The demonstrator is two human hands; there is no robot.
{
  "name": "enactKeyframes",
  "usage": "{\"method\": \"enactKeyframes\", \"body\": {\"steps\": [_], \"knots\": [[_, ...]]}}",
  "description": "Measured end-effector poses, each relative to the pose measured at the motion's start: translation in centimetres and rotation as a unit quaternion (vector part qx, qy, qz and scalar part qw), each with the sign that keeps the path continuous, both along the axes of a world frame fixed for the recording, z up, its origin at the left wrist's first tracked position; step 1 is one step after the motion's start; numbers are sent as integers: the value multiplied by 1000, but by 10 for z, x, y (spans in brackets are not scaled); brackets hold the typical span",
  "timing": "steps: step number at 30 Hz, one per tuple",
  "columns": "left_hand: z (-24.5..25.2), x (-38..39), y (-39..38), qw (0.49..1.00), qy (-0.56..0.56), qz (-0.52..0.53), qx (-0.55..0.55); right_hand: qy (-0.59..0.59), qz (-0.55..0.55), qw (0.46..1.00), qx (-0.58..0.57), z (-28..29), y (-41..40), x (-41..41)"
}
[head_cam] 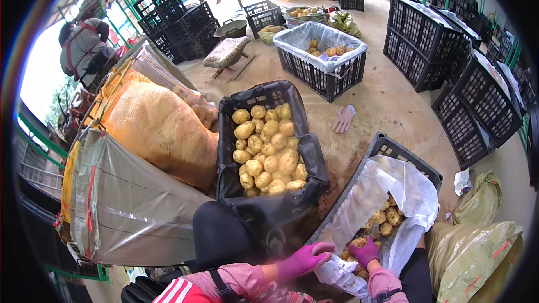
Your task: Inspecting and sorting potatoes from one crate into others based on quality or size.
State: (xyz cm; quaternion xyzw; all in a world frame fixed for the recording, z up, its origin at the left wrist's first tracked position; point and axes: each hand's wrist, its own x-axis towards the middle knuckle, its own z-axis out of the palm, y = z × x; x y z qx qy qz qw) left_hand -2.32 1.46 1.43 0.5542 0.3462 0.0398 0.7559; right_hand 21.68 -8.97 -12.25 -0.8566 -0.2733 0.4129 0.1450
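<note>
My left hand [306, 258], in a purple glove, hovers at the near left edge of a black plastic crate with a white liner [406, 185]; its fingers are apart and hold nothing. My right hand [365, 252], gloved alike, reaches into that crate and grips a potato [358, 243] among the potatoes there. More potatoes [387, 219] show under the liner's opening. Straight in front stands a crate with a black liner [294, 88], holding many pale potatoes [269, 147].
Filled mesh and woven sacks [156, 122] lean at the left. A lined crate [322, 67], a stool [227, 52] and a loose glove [344, 118] are ahead. Stacked black crates [421, 42] line the right, with green sacks [471, 252] nearby. A person [86, 50] bends at the left.
</note>
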Motion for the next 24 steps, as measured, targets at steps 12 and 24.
{"method": "enactKeyframes", "body": {"steps": [12,24], "knots": [[42,-1,-26,899,-45,126,-416,195,-193,879,389,166,10,-58],[95,-55,-47,937,-314,-78,-131,204,-112,755,614,239,-49,-147]]}}
